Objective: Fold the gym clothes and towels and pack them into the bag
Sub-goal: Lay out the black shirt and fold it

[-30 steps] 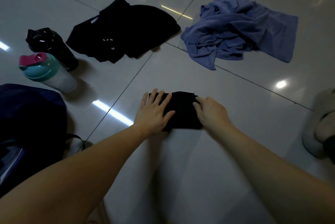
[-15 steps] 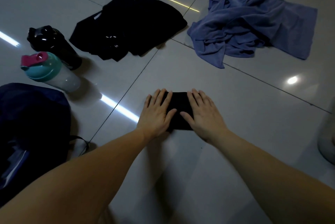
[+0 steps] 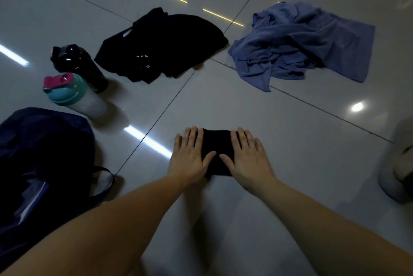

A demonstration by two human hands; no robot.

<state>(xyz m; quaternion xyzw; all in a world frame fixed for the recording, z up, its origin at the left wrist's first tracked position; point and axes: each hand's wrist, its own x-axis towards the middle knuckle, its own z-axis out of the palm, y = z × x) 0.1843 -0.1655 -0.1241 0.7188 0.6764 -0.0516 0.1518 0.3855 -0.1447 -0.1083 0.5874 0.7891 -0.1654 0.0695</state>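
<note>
Uncurled from the cloth's right edge, where it was bent a second ago, the right hand (image 3: 247,157) now lies flat on the folded black garment (image 3: 215,143), matching the left hand (image 3: 191,157). Both palms press down with fingers straight and slightly spread, gripping nothing, and the thumbs point inward and nearly meet over the cloth. Both forearms are bare and reach in from the lower edge.

The folded piece is a small, matte black rectangle lying on the glossy pale tiled floor (image 3: 290,141), with its side edges hidden under the hands. Farther away lie a loose black garment (image 3: 165,45) with small white marks and a crumpled blue-grey towel (image 3: 301,41) of soft, ribbed-looking fabric. At left stands a black bottle (image 3: 78,63) and a pale bottle (image 3: 71,94) with a teal lid and a pink cap. The dark navy bag (image 3: 40,159) slumps at lower left, cut off by the frame; its opening is too dark to make out. A pale rounded object (image 3: 400,164) at the right edge is cropped and unclear.
</note>
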